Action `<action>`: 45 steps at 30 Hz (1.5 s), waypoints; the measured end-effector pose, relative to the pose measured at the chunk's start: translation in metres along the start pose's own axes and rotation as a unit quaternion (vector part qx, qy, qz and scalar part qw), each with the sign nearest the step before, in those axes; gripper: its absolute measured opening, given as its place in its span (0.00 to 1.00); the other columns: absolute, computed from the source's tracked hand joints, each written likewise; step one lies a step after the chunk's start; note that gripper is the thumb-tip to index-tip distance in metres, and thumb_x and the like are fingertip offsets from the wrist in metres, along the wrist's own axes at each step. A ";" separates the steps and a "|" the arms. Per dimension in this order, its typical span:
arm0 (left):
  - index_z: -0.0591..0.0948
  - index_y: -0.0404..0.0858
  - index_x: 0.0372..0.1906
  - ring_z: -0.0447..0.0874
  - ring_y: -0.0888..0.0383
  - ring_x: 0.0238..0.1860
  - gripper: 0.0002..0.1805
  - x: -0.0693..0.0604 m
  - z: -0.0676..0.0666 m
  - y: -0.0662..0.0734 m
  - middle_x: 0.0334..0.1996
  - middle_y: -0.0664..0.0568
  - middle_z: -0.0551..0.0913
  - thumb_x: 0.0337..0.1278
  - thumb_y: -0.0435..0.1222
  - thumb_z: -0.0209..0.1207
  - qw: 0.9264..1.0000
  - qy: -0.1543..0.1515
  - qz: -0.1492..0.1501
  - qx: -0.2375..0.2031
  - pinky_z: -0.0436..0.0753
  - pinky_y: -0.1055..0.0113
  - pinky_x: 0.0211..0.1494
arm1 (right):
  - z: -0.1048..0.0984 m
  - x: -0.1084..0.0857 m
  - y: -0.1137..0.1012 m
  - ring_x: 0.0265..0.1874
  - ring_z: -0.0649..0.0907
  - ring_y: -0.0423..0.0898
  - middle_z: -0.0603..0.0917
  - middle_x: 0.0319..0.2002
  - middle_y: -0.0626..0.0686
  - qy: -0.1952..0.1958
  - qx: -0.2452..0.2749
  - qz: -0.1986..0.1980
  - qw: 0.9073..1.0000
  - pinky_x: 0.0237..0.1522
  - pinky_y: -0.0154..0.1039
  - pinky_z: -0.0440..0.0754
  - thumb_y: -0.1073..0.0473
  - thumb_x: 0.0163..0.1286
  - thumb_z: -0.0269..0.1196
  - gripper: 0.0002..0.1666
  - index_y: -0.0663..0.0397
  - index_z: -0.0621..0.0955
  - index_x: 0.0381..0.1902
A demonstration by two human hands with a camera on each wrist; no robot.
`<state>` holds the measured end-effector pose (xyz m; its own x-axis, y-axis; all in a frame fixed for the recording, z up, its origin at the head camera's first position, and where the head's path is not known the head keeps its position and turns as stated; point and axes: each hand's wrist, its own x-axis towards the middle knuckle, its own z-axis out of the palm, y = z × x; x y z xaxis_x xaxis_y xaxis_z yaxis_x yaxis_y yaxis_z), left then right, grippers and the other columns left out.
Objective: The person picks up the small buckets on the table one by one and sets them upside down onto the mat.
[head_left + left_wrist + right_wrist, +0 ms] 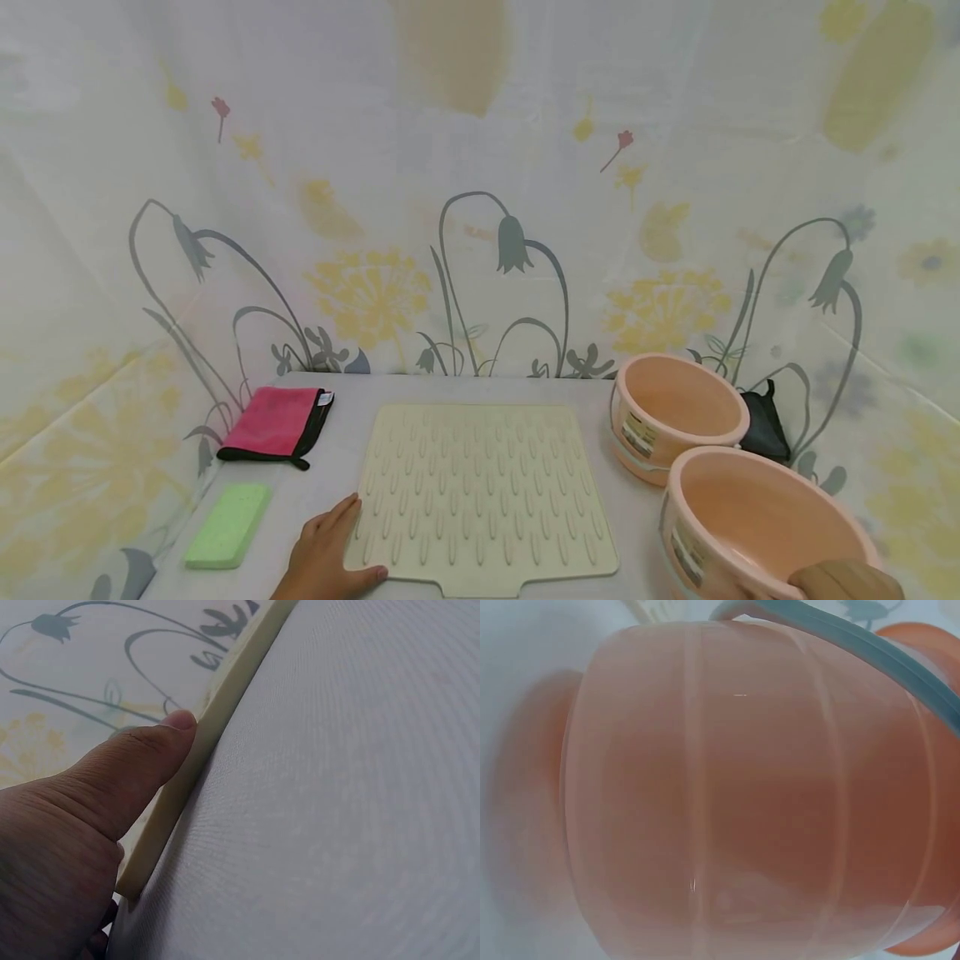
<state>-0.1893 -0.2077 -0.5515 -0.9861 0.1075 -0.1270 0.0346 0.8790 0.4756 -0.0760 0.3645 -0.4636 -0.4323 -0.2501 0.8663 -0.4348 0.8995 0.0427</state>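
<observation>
A cream ribbed board (480, 492) lies flat in the middle of the table. My left hand (326, 550) rests at its near left corner, fingers along the left edge and thumb on the near edge; in the left wrist view the thumb of my left hand (97, 787) touches the side of the board (176, 787). At the near right, my right hand (847, 581) grips the rim of the nearer peach bucket (757, 508). The right wrist view is filled by the bucket's side (765, 795) and its grey-blue handle (855, 634); no fingers can be made out there.
A second peach bucket (675, 400) stands just behind the nearer one, with a black cloth item (765, 423) at its right. On the left lie a folded pink cloth with black edging (273, 421) and a green sponge block (228, 527). A flower-patterned curtain (480, 183) hangs behind the table.
</observation>
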 end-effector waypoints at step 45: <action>0.68 0.29 0.76 0.67 0.29 0.67 0.69 0.000 -0.001 0.002 0.77 0.39 0.67 0.32 0.69 0.77 1.000 -0.011 -0.022 -0.009 0.68 0.27 0.67 | 0.073 0.091 -0.077 0.20 0.65 0.40 0.68 0.16 0.46 0.180 0.188 -0.076 0.962 0.35 0.32 0.60 0.34 0.67 0.71 0.38 0.51 0.69 0.11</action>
<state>-0.1894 -0.2070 -0.5495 -0.9828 0.0799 -0.1668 -0.0113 0.8742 0.4853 -0.1392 0.2464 -0.4239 -0.0680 -0.1668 0.9836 -0.7557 0.6523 0.0584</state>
